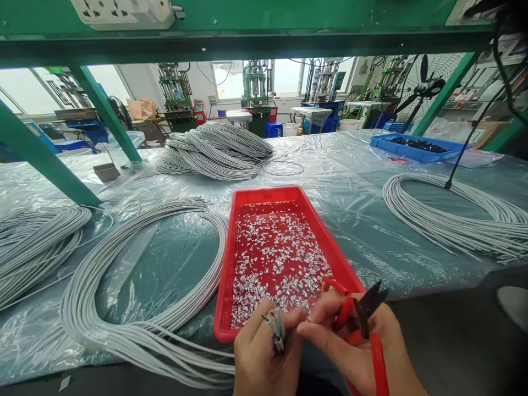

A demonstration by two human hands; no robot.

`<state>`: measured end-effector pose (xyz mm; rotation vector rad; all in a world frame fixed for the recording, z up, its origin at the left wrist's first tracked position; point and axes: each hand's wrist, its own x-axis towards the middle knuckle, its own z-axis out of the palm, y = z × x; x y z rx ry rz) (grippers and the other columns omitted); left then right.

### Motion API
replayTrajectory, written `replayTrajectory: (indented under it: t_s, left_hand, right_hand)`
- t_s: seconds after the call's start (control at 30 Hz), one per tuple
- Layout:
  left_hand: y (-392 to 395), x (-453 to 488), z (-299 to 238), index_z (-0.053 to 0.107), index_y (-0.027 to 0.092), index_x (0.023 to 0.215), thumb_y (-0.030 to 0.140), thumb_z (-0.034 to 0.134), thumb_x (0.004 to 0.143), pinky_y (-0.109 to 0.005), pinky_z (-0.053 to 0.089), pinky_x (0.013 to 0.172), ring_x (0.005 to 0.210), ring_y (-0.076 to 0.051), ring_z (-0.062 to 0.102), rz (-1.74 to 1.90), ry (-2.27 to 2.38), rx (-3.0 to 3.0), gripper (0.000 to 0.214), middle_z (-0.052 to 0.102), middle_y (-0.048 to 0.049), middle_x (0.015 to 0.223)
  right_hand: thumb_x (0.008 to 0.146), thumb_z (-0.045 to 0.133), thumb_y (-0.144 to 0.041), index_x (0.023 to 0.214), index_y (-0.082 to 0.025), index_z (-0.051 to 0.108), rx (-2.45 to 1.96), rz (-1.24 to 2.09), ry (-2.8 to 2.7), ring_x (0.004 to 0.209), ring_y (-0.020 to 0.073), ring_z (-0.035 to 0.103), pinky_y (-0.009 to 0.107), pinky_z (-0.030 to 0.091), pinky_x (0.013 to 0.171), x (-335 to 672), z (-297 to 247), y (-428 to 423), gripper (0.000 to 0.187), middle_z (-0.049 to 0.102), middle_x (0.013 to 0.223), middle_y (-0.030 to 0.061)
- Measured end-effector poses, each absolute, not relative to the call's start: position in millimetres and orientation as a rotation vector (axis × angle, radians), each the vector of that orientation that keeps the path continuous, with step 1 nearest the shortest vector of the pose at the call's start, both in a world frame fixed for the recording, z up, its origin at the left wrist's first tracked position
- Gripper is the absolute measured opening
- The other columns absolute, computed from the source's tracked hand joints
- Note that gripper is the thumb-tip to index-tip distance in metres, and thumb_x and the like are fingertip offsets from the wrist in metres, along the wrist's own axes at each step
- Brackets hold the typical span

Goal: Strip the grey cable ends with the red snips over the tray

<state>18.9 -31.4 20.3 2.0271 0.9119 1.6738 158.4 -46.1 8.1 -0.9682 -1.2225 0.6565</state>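
My left hand (264, 352) is closed around a small bundle of grey cable ends (277, 329) at the near edge of a red tray (225, 286). My right hand (363, 346) grips red-handled snips (363, 319) with dark blades pointing up and right. Its thumb and forefinger pinch at the cable tips beside the left hand. The tray holds several small silvery-white cut scraps (276, 253). A big loop of grey cable (124, 308) runs from the left across the table toward my left hand.
Clear plastic sheeting (355, 181) covers the table. More cable coils lie at far left (33, 247), at the back (214, 151) and at right (454, 220). A blue tray (416, 147) sits back right. Green frame posts (45, 162) stand left; a fan (429, 85) behind.
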Motion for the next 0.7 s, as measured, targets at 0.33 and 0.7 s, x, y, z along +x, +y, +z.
replayTrajectory:
  t_s: [0.33, 0.7]
  left_hand:
    - [-40.0, 13.1, 45.5, 0.08, 0.019, 0.084, 0.048, 0.093, 0.058, -0.005, 0.02, 0.032, 0.025, 0.005, 0.039, 1.176, 0.947, 1.103, 0.041, 0.066, 0.0029, 0.056]
    - [-41.5, 12.9, 47.8, 0.07, 0.016, 0.082, 0.056, 0.09, 0.056, -0.008, 0.016, 0.034, 0.029, 0.003, 0.029, 1.101, 1.035, 1.04, 0.052, 0.043, 0.0121, 0.038]
  right_hand:
    - [0.08, 0.067, -0.038, 0.096, -0.016, 0.077, -1.351, 0.512, -1.664, 0.063, 0.0177, 0.059, 0.021, 0.041, 0.054, 235.7, 20.4, 2.7, 0.029, 0.07, 0.072, 0.0051]
    - [0.079, 0.073, -0.044, 0.144, -0.032, 0.058, -1.175, 0.551, -1.97, 0.119, 0.0376, 0.064, 0.039, 0.058, 0.097, 237.8, -51.5, -67.9, 0.068, 0.061, 0.138, 0.0055]
